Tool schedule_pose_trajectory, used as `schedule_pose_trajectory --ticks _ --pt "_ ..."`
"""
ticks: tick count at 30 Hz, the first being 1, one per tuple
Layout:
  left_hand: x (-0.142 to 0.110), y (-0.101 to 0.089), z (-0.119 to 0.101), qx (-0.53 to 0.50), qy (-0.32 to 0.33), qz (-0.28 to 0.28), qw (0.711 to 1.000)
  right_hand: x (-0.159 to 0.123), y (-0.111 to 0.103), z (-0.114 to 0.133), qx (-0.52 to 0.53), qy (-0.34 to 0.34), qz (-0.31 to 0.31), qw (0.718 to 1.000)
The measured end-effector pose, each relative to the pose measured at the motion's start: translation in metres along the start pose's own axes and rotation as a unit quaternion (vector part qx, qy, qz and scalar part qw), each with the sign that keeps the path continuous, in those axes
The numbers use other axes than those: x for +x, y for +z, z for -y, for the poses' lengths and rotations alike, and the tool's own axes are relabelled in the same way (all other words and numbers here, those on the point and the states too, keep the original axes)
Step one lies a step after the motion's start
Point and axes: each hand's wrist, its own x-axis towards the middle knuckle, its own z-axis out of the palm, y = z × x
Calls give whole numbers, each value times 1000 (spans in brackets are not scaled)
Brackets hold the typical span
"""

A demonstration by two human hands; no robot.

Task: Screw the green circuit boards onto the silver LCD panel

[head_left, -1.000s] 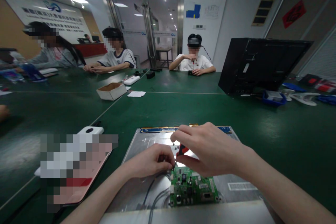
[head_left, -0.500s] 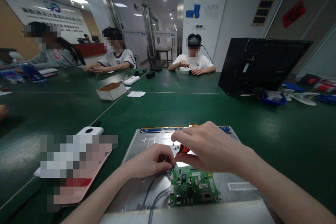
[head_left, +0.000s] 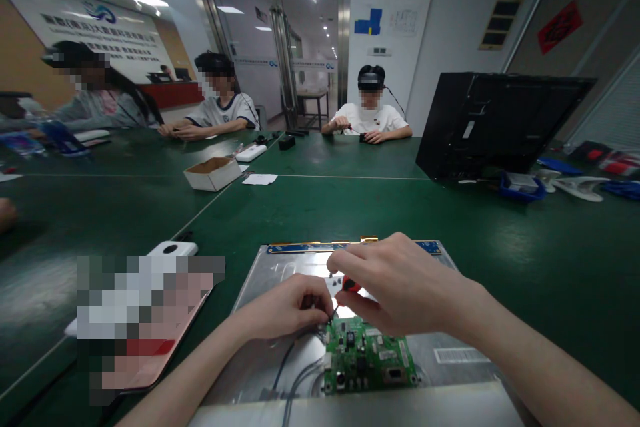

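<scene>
My right hand [head_left: 400, 283] grips a screwdriver [head_left: 351, 284] by its red and black handle. Its thin shaft slants down to the upper left corner of a green circuit board [head_left: 370, 355]. At that same corner, my left hand [head_left: 300, 307] has thumb and fingers pinched together beside the shaft's tip; whatever they hold is too small to make out. The board lies on a flat silver metal panel [head_left: 260, 280] with a blue strip [head_left: 300, 249] along its far edge. Dark cables [head_left: 295, 383] run from the board's left side. Several tiny screws [head_left: 337, 281] lie on the panel behind my fingers.
To the left lie a pink-edged flat item [head_left: 185, 320], partly blurred, and a white device [head_left: 173, 249]. An open white box [head_left: 213, 175] stands farther back. A large black monitor housing [head_left: 500, 123] and a blue tray [head_left: 521, 188] are at right. Several people sit around the green table [head_left: 350, 203].
The screwdriver and my right hand have shifted very slightly, and more of the shaft shows. My left hand stays at the board's corner.
</scene>
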Motion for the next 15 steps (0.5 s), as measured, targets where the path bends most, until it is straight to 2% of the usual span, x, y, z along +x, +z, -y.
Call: schedule_pose_trajectory --ticks 5,11,15 --pt "0 1 1 11 4 1 1000 0 1 -1 -11 -1 10 1000" --pt "-1 1 1 24 10 9 1000 -1 -2 3 31 -13 5 999" --pt "-1 0 0 9 7 10 1000 1 -1 2 31 8 3 999"
